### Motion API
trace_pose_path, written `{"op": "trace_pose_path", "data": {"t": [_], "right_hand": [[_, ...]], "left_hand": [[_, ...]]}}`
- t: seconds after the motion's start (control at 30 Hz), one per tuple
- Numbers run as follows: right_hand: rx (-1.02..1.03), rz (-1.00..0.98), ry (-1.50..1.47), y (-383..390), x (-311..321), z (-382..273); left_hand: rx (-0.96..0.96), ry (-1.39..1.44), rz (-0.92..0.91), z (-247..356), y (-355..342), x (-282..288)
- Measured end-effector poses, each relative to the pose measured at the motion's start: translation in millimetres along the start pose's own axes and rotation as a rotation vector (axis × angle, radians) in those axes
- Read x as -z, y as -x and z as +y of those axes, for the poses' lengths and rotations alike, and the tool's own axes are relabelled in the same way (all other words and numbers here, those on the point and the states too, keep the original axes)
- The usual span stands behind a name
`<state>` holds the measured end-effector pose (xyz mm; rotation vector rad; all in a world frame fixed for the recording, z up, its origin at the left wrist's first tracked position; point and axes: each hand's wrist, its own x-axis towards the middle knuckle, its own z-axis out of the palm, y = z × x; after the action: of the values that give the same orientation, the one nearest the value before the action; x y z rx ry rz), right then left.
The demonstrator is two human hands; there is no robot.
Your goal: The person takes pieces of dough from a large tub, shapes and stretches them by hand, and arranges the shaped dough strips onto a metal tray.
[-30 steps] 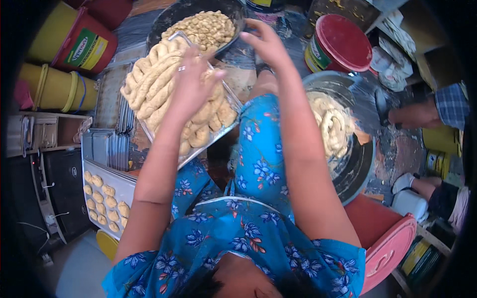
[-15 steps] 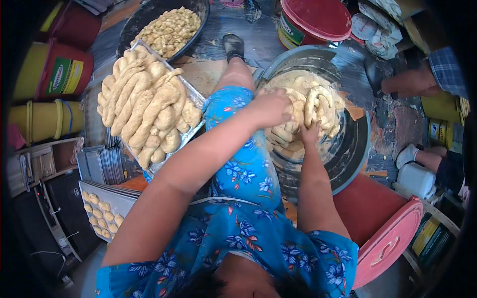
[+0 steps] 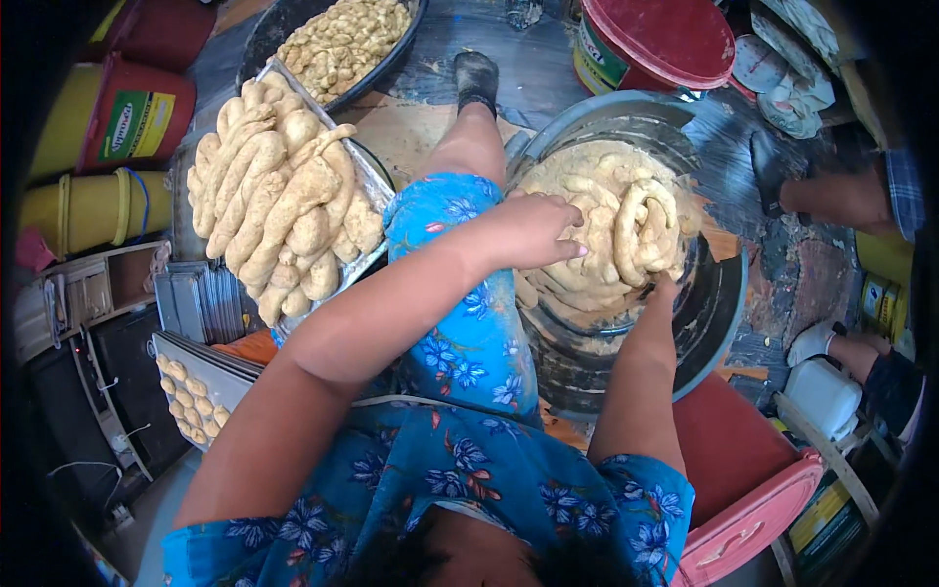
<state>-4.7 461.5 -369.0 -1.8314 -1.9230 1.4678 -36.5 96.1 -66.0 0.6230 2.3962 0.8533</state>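
A looped rope of pale, flour-dusted dough stands out above the dough heap in a large dark basin. My right hand grips the lower end of this loop, its fingers mostly hidden by the dough. Over the left side of the heap is my left hand, thumb and fingers apart with nothing between them. To the left of my knee, a metal tray bears a tall pile of thick dough ropes.
A second dark basin with small dough pieces stands at the far left. Red buckets are at the back and a red lidded one near my right elbow. Trays with dough rounds lean at left. Another person's leg is at right.
My right hand has shifted right with the dough loop, which now stands more open. My left hand has drawn back slightly from the dough and its fingers have spread. The whole view has shifted a little.
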Motion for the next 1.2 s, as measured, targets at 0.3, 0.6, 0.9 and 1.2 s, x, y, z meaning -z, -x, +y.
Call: {"op": "trace_pose_path", "data": {"t": [0.3,0.6,0.9,1.2], "right_hand": [[0.448,-0.181,-0.134,76.6,-0.1,-32.9],[0.733,-0.972,-0.225,245.8,-17.1,-120.1],[1.331,-0.551,1.081,241.3,-104.2,22.3],[1.232,-0.44,1.185,232.2,-135.3,-0.8]], "left_hand": [[0.066,-0.001,-0.025,-2.9,-2.8,2.2],[0.053,0.307,0.422,-21.0,-17.5,-16.9],[0.08,0.764,0.61,-36.9,-8.9,-2.1],[0.177,0.749,0.496,-28.0,-6.4,10.9]]}}
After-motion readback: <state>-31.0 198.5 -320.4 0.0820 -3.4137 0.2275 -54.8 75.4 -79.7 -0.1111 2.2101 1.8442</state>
